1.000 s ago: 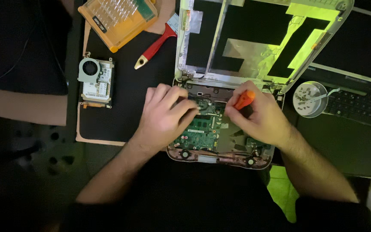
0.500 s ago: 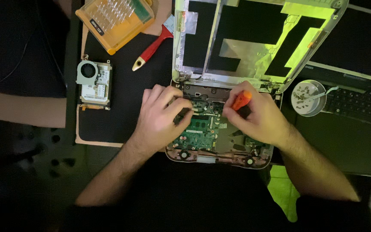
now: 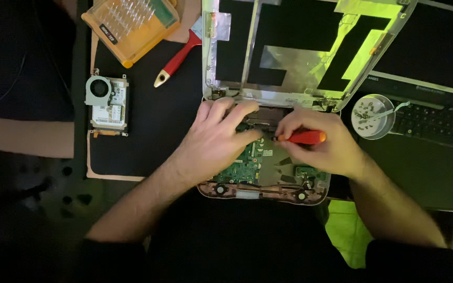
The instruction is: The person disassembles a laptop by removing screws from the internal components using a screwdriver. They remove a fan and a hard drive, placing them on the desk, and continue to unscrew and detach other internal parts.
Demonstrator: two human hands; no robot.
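At frame centre the opened small laptop base (image 3: 263,178), its green circuit board (image 3: 242,167) bare and likely fragile, seems best steadied by its stiff rim, as the left hand (image 3: 216,141) lies spread on it, gripping nothing, while the right hand (image 3: 323,144) pinches an orange-handled screwdriver (image 3: 302,137), screw dish (image 3: 373,116) right.

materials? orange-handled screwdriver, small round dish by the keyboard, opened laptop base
Orange-handled screwdriver in the right hand: handle looks like smooth, slightly glossy plastic; shaft hidden. Small round dish: clear, probably glass or plastic, its contents show through. Opened laptop base: pale matte plastic shell, green circuit board inside. Left hand rests on it.
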